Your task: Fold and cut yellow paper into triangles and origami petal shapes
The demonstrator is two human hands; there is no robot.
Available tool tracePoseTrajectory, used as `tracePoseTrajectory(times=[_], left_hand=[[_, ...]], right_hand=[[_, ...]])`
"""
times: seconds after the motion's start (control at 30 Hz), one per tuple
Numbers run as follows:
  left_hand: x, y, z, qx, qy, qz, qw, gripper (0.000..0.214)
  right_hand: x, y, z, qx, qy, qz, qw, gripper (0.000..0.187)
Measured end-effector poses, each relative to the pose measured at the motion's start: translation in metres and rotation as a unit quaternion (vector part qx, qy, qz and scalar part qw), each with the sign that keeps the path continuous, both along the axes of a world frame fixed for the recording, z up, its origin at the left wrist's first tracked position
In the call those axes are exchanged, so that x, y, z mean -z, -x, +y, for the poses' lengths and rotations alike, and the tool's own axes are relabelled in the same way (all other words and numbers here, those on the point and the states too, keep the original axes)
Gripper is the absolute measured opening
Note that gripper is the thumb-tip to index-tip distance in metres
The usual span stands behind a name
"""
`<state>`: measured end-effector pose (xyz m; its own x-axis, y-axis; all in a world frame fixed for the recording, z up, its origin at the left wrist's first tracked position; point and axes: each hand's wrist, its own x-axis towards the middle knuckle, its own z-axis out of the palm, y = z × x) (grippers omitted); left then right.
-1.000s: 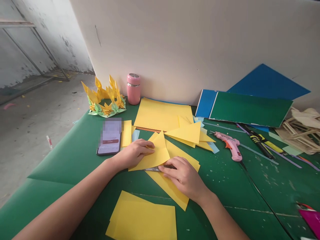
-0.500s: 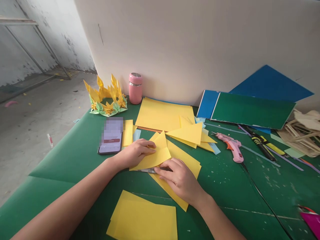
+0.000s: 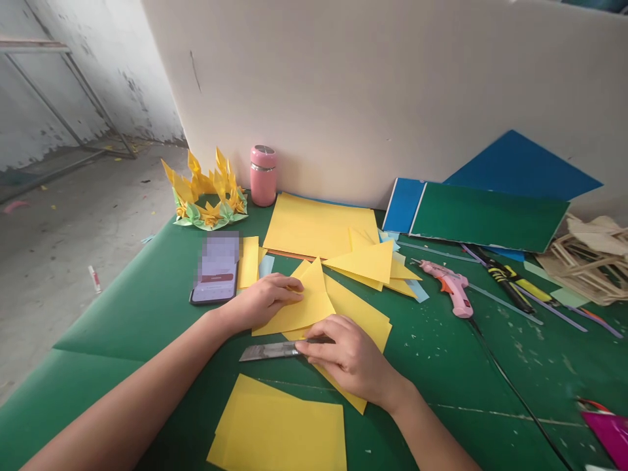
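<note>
My left hand (image 3: 267, 299) rests on a folded sheet of yellow paper (image 3: 308, 302), holding it down with bent fingers. In my right hand (image 3: 349, 356) is a utility knife (image 3: 269, 351), its long grey blade pointing left and lying just below the paper's near edge. Most of the knife's handle is hidden by my fingers. Beneath the folded sheet and my right hand lies more yellow paper (image 3: 366, 313). Another small pile of yellow sheets (image 3: 282, 428) sits nearest to me. Cut yellow pieces (image 3: 366, 263) are heaped behind.
A phone (image 3: 214, 268), a yellow paper crown (image 3: 209, 193) and a pink flask (image 3: 263, 175) stand at the left. Large yellow sheets (image 3: 318, 226) lie behind. To the right are a pink glue gun (image 3: 451, 288) with its cord, cutters (image 3: 510, 281) and a green board (image 3: 490, 216).
The knife has come out from under the folded paper towards me, so its blade now shows. My left hand has stayed on the paper.
</note>
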<state>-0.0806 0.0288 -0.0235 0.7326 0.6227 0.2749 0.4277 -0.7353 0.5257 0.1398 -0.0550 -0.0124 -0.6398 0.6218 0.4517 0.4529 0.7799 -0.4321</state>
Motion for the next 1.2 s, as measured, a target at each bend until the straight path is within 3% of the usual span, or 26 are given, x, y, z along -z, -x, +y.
tracePoseTrajectory(times=[0.07, 0.17, 0.3, 0.4, 0.5, 0.63, 0.77, 1.03, 1.2], left_hand=[[-0.002, 0.000, -0.002, -0.001, 0.006, 0.003, 1.000, 0.030], [-0.008, -0.002, -0.006, 0.001, 0.012, 0.036, 0.999, 0.027], [-0.012, -0.004, -0.013, -0.038, -0.010, 0.099, 0.994, 0.059], [-0.011, -0.006, -0.015, -0.068, -0.033, 0.107, 0.991, 0.076], [-0.012, -0.006, -0.015, -0.052, -0.030, 0.115, 0.992, 0.076], [-0.016, -0.006, -0.014, -0.030, -0.011, 0.115, 0.993, 0.064], [-0.018, -0.004, -0.013, 0.007, 0.009, 0.102, 0.995, 0.056], [-0.020, -0.006, -0.019, 0.027, 0.006, 0.065, 0.998, 0.046], [-0.021, -0.008, -0.022, 0.054, -0.022, 0.039, 0.998, 0.024]], right_hand=[[-0.004, -0.011, 0.002, 0.006, 0.018, 0.016, 1.000, 0.021], [-0.008, -0.037, 0.006, 0.100, 0.011, 0.039, 0.994, 0.025], [-0.002, -0.076, 0.014, 0.251, -0.038, 0.007, 0.967, 0.023], [0.005, -0.095, 0.018, 0.306, -0.027, -0.058, 0.950, 0.024], [0.010, -0.100, 0.021, 0.333, -0.026, -0.094, 0.938, 0.025], [0.012, -0.086, 0.021, 0.320, -0.053, -0.073, 0.943, 0.025], [0.011, -0.063, 0.024, 0.254, -0.043, -0.054, 0.965, 0.032], [-0.001, -0.018, 0.053, 0.148, -0.011, -0.194, 0.970, 0.048], [-0.005, -0.006, 0.062, 0.148, -0.014, -0.194, 0.970, 0.043]])
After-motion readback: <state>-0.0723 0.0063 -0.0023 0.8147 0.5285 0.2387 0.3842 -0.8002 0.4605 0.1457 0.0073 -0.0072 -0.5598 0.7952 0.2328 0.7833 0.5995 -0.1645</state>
